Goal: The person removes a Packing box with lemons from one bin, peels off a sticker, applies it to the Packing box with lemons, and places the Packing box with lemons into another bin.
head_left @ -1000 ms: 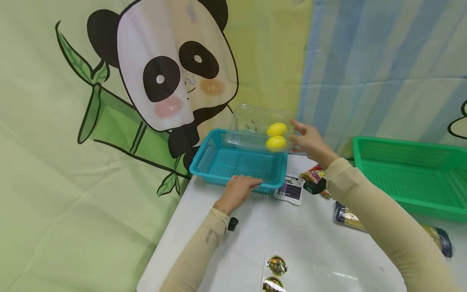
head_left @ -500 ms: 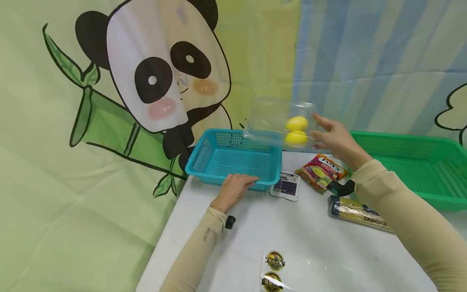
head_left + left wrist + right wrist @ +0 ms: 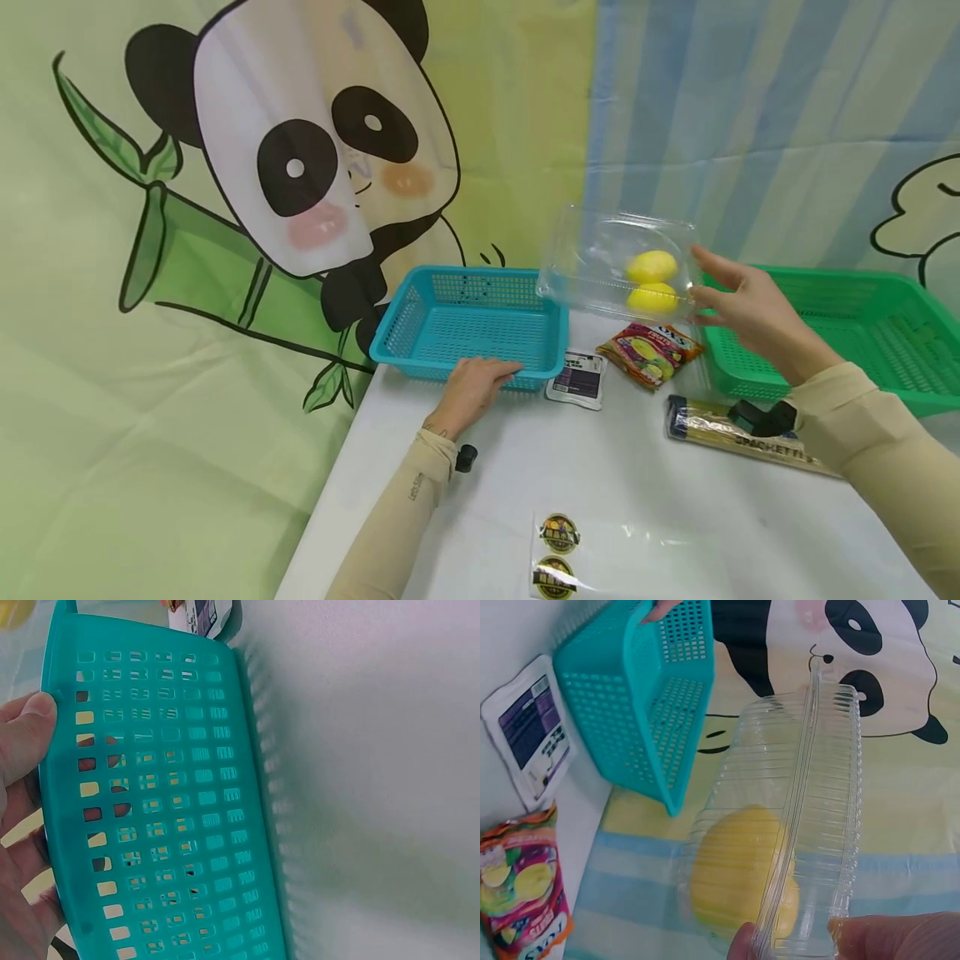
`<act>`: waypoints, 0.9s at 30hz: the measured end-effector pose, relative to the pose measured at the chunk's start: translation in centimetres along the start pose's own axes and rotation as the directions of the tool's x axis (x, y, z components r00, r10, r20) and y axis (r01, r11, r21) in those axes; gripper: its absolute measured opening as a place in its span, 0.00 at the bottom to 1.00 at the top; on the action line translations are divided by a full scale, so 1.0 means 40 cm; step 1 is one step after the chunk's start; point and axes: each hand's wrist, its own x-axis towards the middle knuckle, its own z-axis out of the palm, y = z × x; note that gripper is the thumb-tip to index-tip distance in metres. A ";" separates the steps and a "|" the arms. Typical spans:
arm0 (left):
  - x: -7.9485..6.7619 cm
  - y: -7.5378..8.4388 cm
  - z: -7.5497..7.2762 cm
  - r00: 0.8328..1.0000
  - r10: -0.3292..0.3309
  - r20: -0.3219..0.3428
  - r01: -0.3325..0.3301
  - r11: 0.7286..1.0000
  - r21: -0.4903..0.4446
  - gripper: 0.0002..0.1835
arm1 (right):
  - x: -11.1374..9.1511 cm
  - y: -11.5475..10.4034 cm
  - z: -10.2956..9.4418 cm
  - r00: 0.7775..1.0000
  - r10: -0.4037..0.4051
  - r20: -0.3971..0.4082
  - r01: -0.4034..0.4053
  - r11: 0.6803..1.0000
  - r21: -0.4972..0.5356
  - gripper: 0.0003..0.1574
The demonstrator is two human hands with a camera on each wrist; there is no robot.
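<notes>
My right hand [image 3: 757,308] pinches the right end of a clear plastic clamshell box [image 3: 592,258], holding it above the table. Two yellow lemons [image 3: 651,268] lie at that end of the box, one partly behind the other in the right wrist view. With my left hand [image 3: 468,392] I grip the near rim of a blue plastic basket [image 3: 405,333]. In the left wrist view the thumb [image 3: 41,709] lies over the rim, and the other fingers show through the holes on the inner side. No contents show inside the basket.
A green basket [image 3: 825,275] stands at the right. Between the baskets lie a white-and-purple packet [image 3: 577,379] and a candy bag [image 3: 651,354]. A spaghetti pack [image 3: 712,425] sits nearer, partly behind my right wrist. A clear sheet with round stickers [image 3: 558,533] lies in front.
My right hand has carried the box of lemons rightward, from above the blue basket toward the green one. The left hand has stayed on the blue rim. The head view has turned slightly right.
</notes>
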 end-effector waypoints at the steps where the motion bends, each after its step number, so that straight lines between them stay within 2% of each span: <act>1: -0.001 0.000 0.000 1.000 -0.001 -0.001 0.001 1.000 -0.006 0.16 | -0.011 0.006 -0.005 1.000 0.004 -0.001 -0.004 1.000 -0.009 0.44; 9: -0.001 -0.004 0.002 1.000 -0.002 0.006 0.002 1.000 0.002 0.16 | -0.094 0.059 -0.028 0.999 0.030 -0.028 -0.035 0.982 -0.187 0.46; 18: -0.008 -0.013 0.007 1.000 -0.005 -0.007 0.005 1.000 0.001 0.16 | -0.167 0.111 -0.012 0.999 0.037 0.008 -0.035 0.980 -0.194 0.47; 27: 0.003 -0.015 0.006 0.999 -0.017 0.028 0.017 1.000 -0.011 0.17 | -0.217 0.163 0.018 0.999 0.039 0.015 -0.036 0.985 -0.166 0.47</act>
